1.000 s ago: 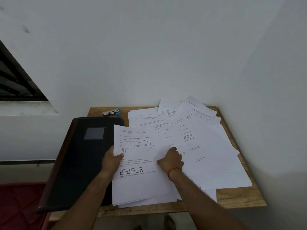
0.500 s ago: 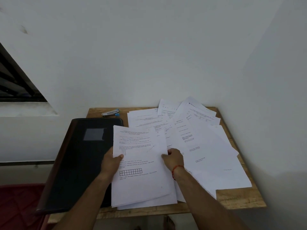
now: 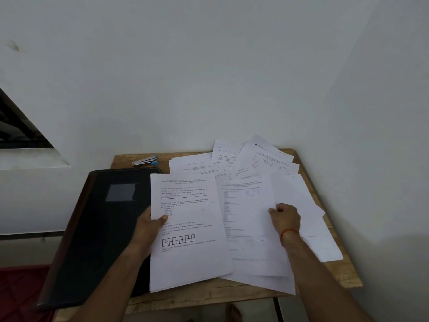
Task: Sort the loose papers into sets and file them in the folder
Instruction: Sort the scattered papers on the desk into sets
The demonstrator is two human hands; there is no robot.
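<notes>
Loose printed papers (image 3: 255, 163) lie fanned over the right half of a small wooden table (image 3: 343, 270). My left hand (image 3: 149, 225) grips the left edge of a thin stack of sheets (image 3: 188, 231) whose top page shows text and a row of boxes. My right hand (image 3: 284, 217) pinches the edge of a blank-backed sheet (image 3: 294, 196) lying over another printed sheet (image 3: 246, 219). A closed black folder (image 3: 97, 228) lies on the left of the table, overhanging its left edge, partly under the held stack.
A small stapler (image 3: 145, 160) with blue ends lies at the table's back left corner. White walls close in behind and to the right. A dark window opening (image 3: 16, 126) is at the left. Something red (image 3: 21, 291) lies low at the left.
My right hand moved right, off the held stack, and now pinches a sheet in the middle pile. The left hand kept its grip on the stack, which shifted slightly left.
</notes>
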